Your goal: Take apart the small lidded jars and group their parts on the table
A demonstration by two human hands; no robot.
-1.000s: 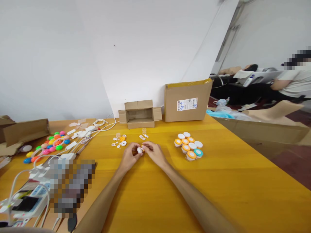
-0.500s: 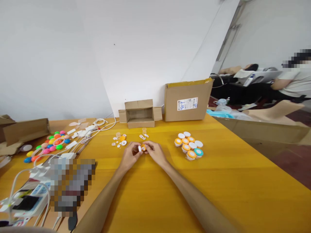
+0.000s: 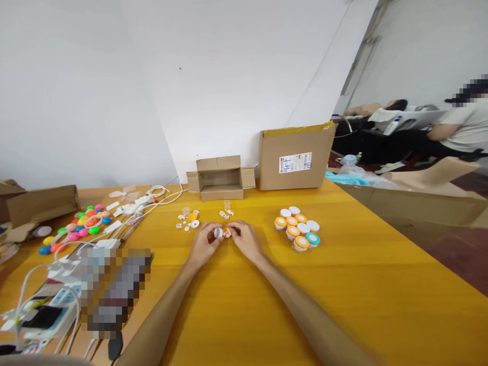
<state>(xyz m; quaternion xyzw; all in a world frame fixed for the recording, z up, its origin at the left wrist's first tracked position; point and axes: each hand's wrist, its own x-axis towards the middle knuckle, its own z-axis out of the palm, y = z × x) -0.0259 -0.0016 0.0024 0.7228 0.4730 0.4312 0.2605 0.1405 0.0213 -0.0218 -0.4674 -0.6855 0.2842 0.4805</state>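
White round piece (image 3: 218, 233), pinched in left hand (image 3: 202, 245); orange piece (image 3: 227, 232) just beside, gripped in right hand (image 3: 247, 242)

- The left hand (image 3: 203, 245) is covering part of a round white cap (image 3: 218, 232).
- The right hand (image 3: 245, 240) is hiding part of an orange-rimmed piece (image 3: 227, 233).
- Left of the hands, small white parts (image 3: 179, 225) are looking too tiny to identify.
- Pixelation is masking a dark object (image 3: 124, 290) at near left.
- The left edge is cutting off an open cardboard box (image 3: 43, 204); the right edge is cropping a person (image 3: 467, 126).
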